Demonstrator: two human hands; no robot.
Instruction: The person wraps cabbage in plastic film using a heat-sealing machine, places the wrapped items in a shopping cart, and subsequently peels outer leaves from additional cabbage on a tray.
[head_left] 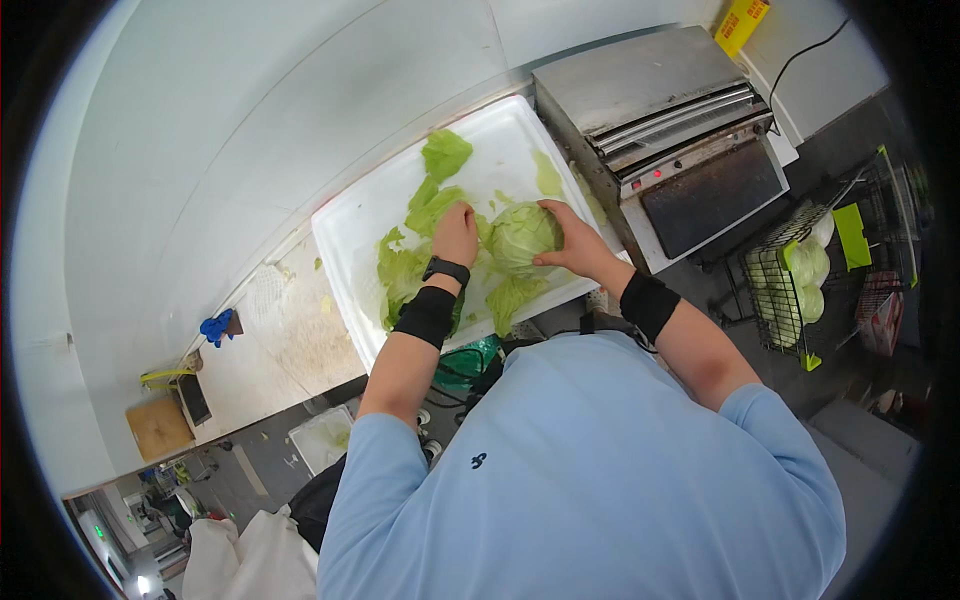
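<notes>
A round, pale green cabbage (pixel 524 236) sits in the white tray (pixel 350 215). My right hand (pixel 578 242) is wrapped round its right side, thumb below and fingers above. Close to the cabbage's left side, my left hand (pixel 457 236) is closed with its fingers curled; I cannot make out what is in them. Loose green leaves (pixel 402 265) lie under and around my left wrist. Another leaf (pixel 446 154) rests toward the tray's far edge, and one more (pixel 512 300) hangs near its front edge, below the cabbage.
Right of the tray stands a metal wrapping machine (pixel 665 130) with a dark plate. A wire cart (pixel 790 290) at the far right holds several pale green heads. Left along the counter (pixel 285 335) are a blue cloth (pixel 218 326) and a wooden board (pixel 158 428). Green plastic (pixel 465 365) shows below the tray.
</notes>
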